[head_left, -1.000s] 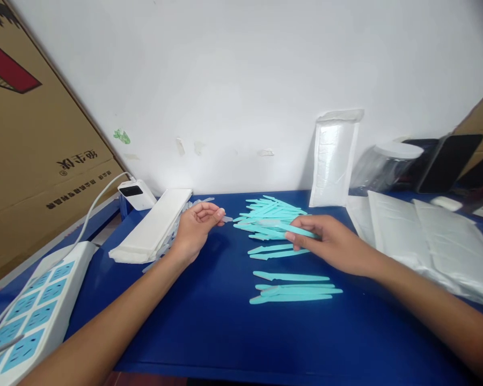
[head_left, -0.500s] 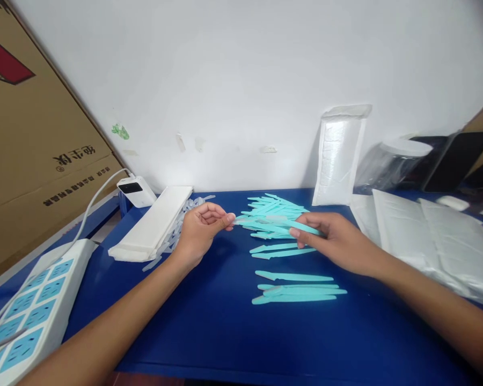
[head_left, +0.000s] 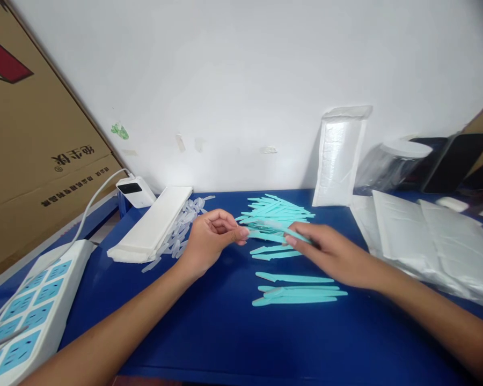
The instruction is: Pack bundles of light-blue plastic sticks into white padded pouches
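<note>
My right hand (head_left: 317,244) pinches the handle of a turquoise eyebrow razor (head_left: 300,234), which points left above the pile; a pale, blurred part lies toward its far end. My left hand (head_left: 215,236) faces it with thumb and forefinger pressed together; whatever is between them is too small to make out. Behind and below the hands is a heap of turquoise eyebrow razors (head_left: 276,206). Nearer to me, more razors (head_left: 293,278) lie in loose rows. Small translucent blade caps (head_left: 181,228) are scattered left of my left hand.
Stacked white packets (head_left: 148,228) lie beside the caps. A power strip (head_left: 36,311) and a white device with a cable (head_left: 136,191) are at left. Silvery padded pouches (head_left: 402,230) lie at right; another pouch (head_left: 340,155) leans on the wall near a clear jar (head_left: 390,161).
Both hands have come slightly nearer to me. My left hand has moved right, and my right hand has shifted a little left with the razor.
</note>
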`<state>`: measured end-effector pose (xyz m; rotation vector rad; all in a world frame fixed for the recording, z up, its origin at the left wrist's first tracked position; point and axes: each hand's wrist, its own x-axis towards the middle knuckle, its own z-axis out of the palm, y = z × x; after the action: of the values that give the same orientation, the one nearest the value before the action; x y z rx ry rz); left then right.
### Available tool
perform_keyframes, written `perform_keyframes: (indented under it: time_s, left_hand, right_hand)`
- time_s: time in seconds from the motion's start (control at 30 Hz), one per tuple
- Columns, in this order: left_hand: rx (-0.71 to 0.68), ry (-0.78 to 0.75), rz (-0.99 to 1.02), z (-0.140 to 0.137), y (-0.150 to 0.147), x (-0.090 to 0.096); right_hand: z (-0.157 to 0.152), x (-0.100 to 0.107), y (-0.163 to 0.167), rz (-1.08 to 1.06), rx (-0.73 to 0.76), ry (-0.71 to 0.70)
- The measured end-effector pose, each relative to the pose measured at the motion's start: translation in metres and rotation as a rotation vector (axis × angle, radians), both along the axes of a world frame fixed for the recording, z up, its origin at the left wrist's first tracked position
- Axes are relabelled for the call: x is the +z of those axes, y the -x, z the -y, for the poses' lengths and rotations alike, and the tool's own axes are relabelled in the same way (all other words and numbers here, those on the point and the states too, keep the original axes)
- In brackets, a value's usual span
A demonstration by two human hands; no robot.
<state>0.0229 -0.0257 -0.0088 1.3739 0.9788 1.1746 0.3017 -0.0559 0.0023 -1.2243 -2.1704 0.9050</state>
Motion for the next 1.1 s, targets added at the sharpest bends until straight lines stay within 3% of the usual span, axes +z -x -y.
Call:
perform_keyframes:
  time_s: [0.1, 0.23, 0.3, 0.4, 0.53, 0.67, 0.73, 0.93, 1.1]
  left_hand:
    - [-0.077, 0.002, -0.039, 0.008, -0.008, -0.002]
    - [-0.094, -0.071, -0.156, 0.011, -0.005, 0.002]
    - [-0.033, -0.229, -0.370, 0.004, 0.008, 0.009]
    - [0.050, -0.523, -0.862, -0.015, 0.038, 0.024]
    - [0.010, -0.464, -1.155, -0.037, 0.082, 0.039]
    - [-0.159, -0.276, -1.226, -0.046, 0.108, 0.042]
    - [-0.180, -0.224, -1.214, -0.048, 0.113, 0.039]
    - [-0.020, -0.519, -1.172, -0.062, 0.107, 0.015]
    - [0.067, -0.521, -1.245, -0.074, 0.101, -0.007]
  right_hand:
    - [0.006, -0.002, 0.006, 0.143, 0.117, -0.029]
    - [0.007, -0.002, 0.006, 0.197, 0.091, -0.082]
    - [0.004, -0.003, 0.001, 0.212, 0.027, -0.077]
    - [-0.004, -0.004, -0.009, 0.273, -0.023, -0.060]
    - [-0.011, -0.005, -0.018, 0.308, 0.041, -0.009]
    - [-0.011, -0.004, -0.022, 0.347, 0.058, -0.011]
    - [-0.010, -0.003, -0.023, 0.356, 0.061, -0.034]
    - [-0.011, 0.004, -0.022, 0.259, -0.007, -0.129]
    - [-0.010, 0.001, -0.019, 0.235, -0.022, -0.165]
